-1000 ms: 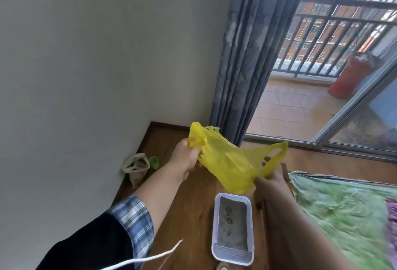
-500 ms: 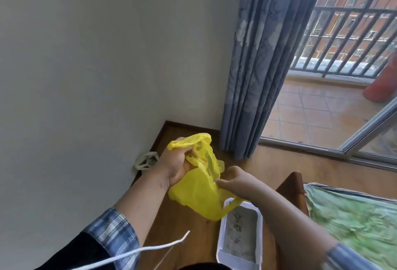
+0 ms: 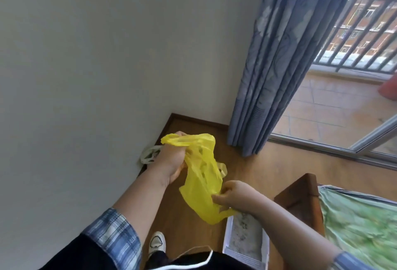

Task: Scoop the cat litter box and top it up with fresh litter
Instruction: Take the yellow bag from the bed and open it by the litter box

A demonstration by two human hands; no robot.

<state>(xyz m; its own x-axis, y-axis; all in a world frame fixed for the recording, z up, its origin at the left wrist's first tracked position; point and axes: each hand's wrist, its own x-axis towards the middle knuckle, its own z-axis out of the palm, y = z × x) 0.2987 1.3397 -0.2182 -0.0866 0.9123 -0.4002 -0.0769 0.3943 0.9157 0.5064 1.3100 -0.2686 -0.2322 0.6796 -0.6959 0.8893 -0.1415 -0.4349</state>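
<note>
While the left hand grips the top of a yellow plastic bag in a closed fist, the right hand pinches its lower part, above the litter box on the wooden floor.

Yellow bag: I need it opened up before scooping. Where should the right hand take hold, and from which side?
Take the handle loop that sticks out free at the right edge of the yellow bag, coming in from the right. The left hand grips the bunched top, while the right hand pinches low down, probably too far from the mouth to spread it.
</note>
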